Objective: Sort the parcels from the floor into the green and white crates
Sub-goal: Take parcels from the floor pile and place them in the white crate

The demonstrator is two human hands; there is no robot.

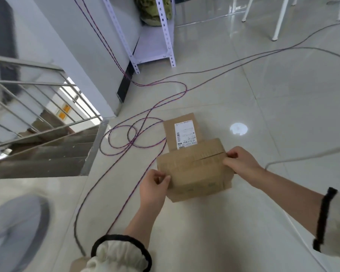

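Observation:
A brown cardboard parcel point(194, 169) is held above the tiled floor in the middle of the view. My left hand point(153, 185) grips its near left corner, thumb on top. My right hand point(239, 161) pinches its right edge by the taped seam. Behind it, a second, flatter cardboard parcel point(182, 130) with a white shipping label lies on the floor, partly hidden by the held one. No green or white crate is in view.
Purple and grey cables point(137, 134) loop over the floor to the left and behind. A stair railing point(37, 107) and open stairwell lie at the left. A white metal shelf point(155, 46) stands at the back, chair legs point(279, 20) at the far right.

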